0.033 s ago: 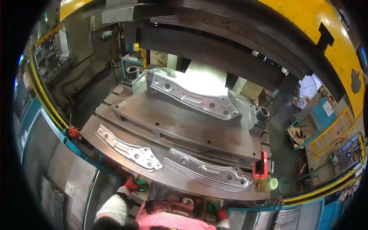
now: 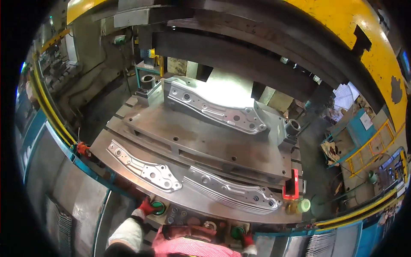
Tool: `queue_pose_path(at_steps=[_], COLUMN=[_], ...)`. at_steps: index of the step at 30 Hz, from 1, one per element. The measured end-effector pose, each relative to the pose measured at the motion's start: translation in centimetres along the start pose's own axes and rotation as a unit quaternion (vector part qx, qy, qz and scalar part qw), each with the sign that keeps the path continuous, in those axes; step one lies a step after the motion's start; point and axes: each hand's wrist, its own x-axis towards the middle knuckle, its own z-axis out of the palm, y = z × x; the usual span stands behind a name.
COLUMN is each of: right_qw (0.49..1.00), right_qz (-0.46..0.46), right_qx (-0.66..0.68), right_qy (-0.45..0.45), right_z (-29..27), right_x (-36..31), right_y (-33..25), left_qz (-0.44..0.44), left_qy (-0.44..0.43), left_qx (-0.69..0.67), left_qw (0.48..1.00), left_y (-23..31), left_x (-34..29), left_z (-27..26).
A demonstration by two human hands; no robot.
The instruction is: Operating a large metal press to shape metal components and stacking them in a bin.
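My left hand (image 2: 147, 207), in a red glove, reaches to a round green button (image 2: 158, 208) on the control panel, fingers stretched toward its rim. My right hand (image 2: 247, 240), also red-gloved, is beside a second green button (image 2: 237, 232); its fingers are too small to make out. Beyond the panel, one stamped metal part (image 2: 150, 170) lies at the left of the plate's front edge. A stack of similar parts (image 2: 231, 188) lies to its right. Another stamped part (image 2: 218, 112) sits on the die (image 2: 201, 143) under the press, apart from both hands.
The dark upper press tool (image 2: 239, 55) hangs over the die, with a yellow frame (image 2: 342, 21) at the upper right. A red box-like frame (image 2: 291, 185) and a pale green-capped container (image 2: 303, 205) stand by the stack. Yellow rails (image 2: 53, 105) flank the left side.
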Motion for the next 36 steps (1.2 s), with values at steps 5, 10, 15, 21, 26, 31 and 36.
queue_pose_path(at_steps=[5,10,15,21,26,31,36], right_qw=[0.992,0.998,0.995,0.999,0.998,0.997,0.998], right_qz=[-0.017,-0.007,-0.047,-0.018,-0.012,-0.052,-0.039], right_qx=[-0.118,-0.070,-0.075,-0.029,-0.032,0.031,0.005], right_qy=[0.050,0.005,0.046,0.033,0.056,0.038,0.040], right_z=[1.5,2.3,2.1,2.5,2.3,3.0,1.8], right_x=[0.2,2.2,1.1,-1.6,1.2,0.7,1.9], right_y=[-4.2,-2.2,-2.7,-6.9,-3.3,-4.0,-1.5], left_qz=[-0.045,-0.081,-0.030,-0.046,-0.020,-0.101,-0.108], left_qy=[0.011,0.034,0.038,0.057,0.038,0.049,-0.025], left_qx=[0.029,0.061,0.044,0.093,-0.059,-0.004,-0.002], left_qw=[0.999,0.994,0.998,0.993,0.997,0.994,0.994], left_y=[0.1,0.3,1.3,1.2,-1.0,0.6,1.2], left_x=[0.4,-0.1,0.4,-0.3,1.7,0.5,1.7], left_z=[1.0,0.9,1.1,0.4,1.7,1.0,1.2])
